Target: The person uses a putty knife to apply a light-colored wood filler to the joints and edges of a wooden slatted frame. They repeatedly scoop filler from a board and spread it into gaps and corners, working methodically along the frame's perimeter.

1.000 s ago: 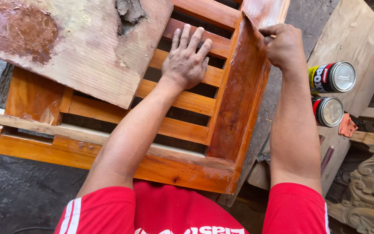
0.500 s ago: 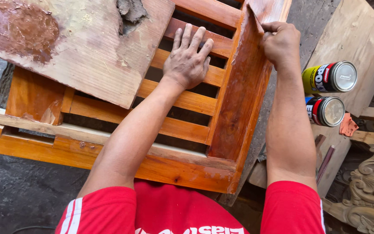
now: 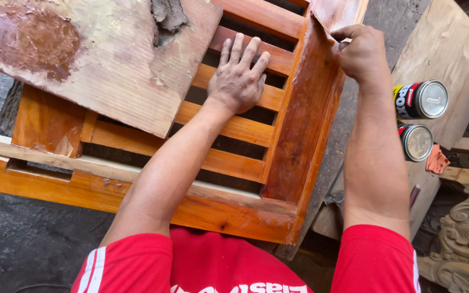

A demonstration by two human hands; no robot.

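Observation:
An orange-varnished wooden frame (image 3: 229, 214) with several cross slats lies in front of me. My left hand (image 3: 239, 78) rests flat, fingers spread, on the upper slats. My right hand (image 3: 360, 51) is closed at the far end of the frame's reddish right side rail (image 3: 305, 125), fingers pinched around something small that I cannot make out. A rough, stained wooden board (image 3: 99, 59) lies across the frame's upper left part.
Two metal cans (image 3: 420, 100) (image 3: 416, 142) lie on their sides on a pale plank (image 3: 451, 59) at the right. A small orange scrap (image 3: 436, 160) sits beside them. Carved ornate wood (image 3: 468, 239) shows at the lower right. Dark ground lies at the left.
My right hand has shifted slightly farther up the side rail. The left hand stays flat on the slats. The view has drifted a little.

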